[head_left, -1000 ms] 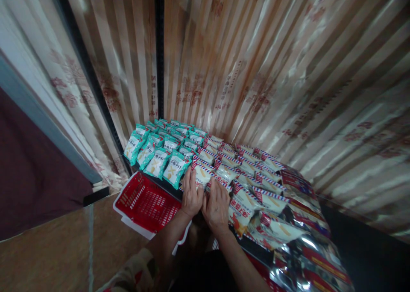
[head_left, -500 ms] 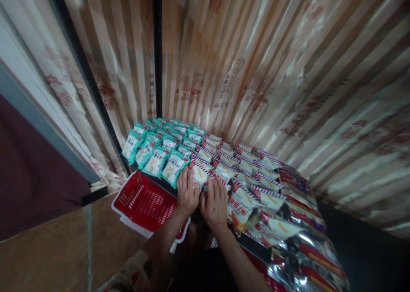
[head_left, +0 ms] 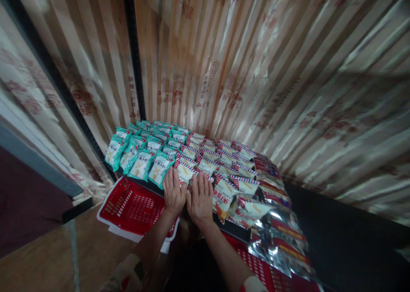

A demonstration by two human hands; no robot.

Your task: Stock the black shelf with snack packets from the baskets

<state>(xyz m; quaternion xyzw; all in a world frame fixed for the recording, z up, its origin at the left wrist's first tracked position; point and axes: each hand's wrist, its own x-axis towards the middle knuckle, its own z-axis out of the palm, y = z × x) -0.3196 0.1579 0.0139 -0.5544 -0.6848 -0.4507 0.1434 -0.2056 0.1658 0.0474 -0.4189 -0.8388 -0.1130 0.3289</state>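
My left hand (head_left: pixel 174 192) lies with its fingers stretched out over the front edge of a white snack bag with striped borders (head_left: pixel 185 169), close to the turquoise snack bags (head_left: pixel 141 166). Beside it, my right hand (head_left: pixel 200 198) rests with straight fingers on the front bags of the white rows, thumb towards the left hand. The palms hide parts of the bags beneath them. More white snack bags (head_left: pixel 223 194) stand in tilted rows to the right. Past these are shiny silver and dark red bags (head_left: pixel 285 240), some hanging over the front edge.
A black shelf (head_left: pixel 336 223) carries the bags and extends to the right. Below its front edge are a red basket (head_left: pixel 139 210) on the left and another red basket (head_left: pixel 262 264) on the right. Pleated patterned curtain (head_left: pixel 224 69) hangs behind, with a dark upright post (head_left: pixel 133 48).
My view has turned to the right, so the bags and baskets appear further left. Both hands stay at the front white bags, fingers still stretched out.
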